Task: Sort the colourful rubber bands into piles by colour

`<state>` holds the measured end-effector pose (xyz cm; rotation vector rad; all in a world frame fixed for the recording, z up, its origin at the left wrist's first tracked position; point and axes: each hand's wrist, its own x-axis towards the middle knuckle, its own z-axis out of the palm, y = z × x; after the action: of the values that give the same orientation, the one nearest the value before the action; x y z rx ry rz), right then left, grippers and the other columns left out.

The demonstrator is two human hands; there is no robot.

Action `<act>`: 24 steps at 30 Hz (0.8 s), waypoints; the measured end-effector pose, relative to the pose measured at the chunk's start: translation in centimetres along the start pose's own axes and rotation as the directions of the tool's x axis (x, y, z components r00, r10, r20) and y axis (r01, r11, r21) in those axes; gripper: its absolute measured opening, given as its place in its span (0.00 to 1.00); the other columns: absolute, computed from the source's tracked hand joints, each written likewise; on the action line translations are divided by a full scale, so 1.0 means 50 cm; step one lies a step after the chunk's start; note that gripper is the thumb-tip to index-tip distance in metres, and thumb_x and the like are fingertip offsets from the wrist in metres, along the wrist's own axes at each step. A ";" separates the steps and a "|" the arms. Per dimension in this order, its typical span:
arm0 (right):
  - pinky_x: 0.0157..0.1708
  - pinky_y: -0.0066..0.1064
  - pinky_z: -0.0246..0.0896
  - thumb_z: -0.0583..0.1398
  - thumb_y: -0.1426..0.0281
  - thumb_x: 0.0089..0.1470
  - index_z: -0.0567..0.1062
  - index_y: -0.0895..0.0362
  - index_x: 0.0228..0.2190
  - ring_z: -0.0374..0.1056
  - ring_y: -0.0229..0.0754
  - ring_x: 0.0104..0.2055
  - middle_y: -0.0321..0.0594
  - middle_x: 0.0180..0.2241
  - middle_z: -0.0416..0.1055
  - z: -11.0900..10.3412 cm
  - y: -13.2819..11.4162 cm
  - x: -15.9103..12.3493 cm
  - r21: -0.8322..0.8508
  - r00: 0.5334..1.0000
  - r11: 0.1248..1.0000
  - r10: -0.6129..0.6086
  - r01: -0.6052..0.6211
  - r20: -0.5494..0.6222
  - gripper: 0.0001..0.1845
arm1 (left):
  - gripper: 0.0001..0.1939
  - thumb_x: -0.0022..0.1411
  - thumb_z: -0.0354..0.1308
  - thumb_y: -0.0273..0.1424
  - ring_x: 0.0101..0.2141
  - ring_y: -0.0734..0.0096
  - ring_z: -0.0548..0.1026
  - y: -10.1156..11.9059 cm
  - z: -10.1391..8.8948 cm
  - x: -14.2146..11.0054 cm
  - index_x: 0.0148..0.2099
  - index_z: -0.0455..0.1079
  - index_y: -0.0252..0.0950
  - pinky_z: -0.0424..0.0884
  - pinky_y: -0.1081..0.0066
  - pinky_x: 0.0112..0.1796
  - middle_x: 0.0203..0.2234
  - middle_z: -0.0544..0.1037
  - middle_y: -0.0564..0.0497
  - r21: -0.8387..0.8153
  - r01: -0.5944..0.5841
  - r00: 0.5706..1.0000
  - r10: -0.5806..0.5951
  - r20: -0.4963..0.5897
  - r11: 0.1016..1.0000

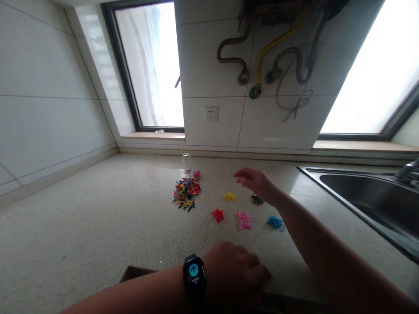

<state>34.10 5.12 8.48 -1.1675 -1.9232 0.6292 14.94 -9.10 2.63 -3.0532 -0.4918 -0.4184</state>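
Note:
My right hand (257, 183) reaches over the counter behind the yellow pile (230, 196), fingers loosely stretched out to the left and nothing visible in them. Under its wrist lies a partly covered black pile (257, 199). My left hand (237, 270), with a black smartwatch (194, 272) on the wrist, rests near the front edge, fingers curled in. Small piles of red (218, 215), pink (244, 220) and blue (275, 223) plastic pieces lie between the hands. Further left is a larger mixed-colour heap (187, 193); the pieces are too small to name exactly.
Behind the heap stand a clear bottle-like container (186, 165) and a small pink object (196, 173). A steel sink (360, 196) is set into the counter (98, 226) at right. Pipes (262, 52) and a socket (211, 114) are on the tiled wall.

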 end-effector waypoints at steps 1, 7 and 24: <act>0.29 0.28 0.59 0.57 0.60 0.56 0.77 0.57 0.40 0.65 0.37 0.29 0.40 0.31 0.73 0.020 -0.023 0.004 -0.011 0.997 0.999 -0.033 0.034 0.068 0.17 | 0.16 0.65 0.53 0.42 0.30 0.65 0.75 0.000 -0.002 0.000 0.51 0.66 0.41 0.61 0.70 0.23 0.31 0.77 0.52 0.004 0.000 1.000 0.000 0.009 1.000; 0.34 0.28 0.57 0.58 0.69 0.57 0.78 0.56 0.36 0.69 0.39 0.33 0.41 0.33 0.77 0.150 -0.125 0.045 -0.371 0.876 0.827 -0.268 0.423 0.401 0.09 | 0.14 0.66 0.53 0.41 0.29 0.64 0.76 0.001 -0.009 -0.002 0.49 0.66 0.40 0.62 0.69 0.20 0.29 0.76 0.52 0.027 0.003 1.000 -0.004 0.016 1.000; 0.37 0.38 0.67 0.58 0.62 0.57 0.80 0.61 0.38 0.74 0.56 0.41 0.55 0.40 0.78 0.314 -0.151 0.112 -0.682 0.861 0.610 0.000 0.404 0.509 0.17 | 0.12 0.68 0.51 0.38 0.37 0.61 0.78 0.005 -0.022 -0.001 0.46 0.68 0.36 0.71 0.68 0.25 0.39 0.79 0.49 -0.040 0.027 0.999 -0.026 0.020 0.999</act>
<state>15.90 6.47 7.13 -1.3186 -2.8633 -0.1429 14.69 -9.40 3.68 -3.0954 -0.5318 -0.4041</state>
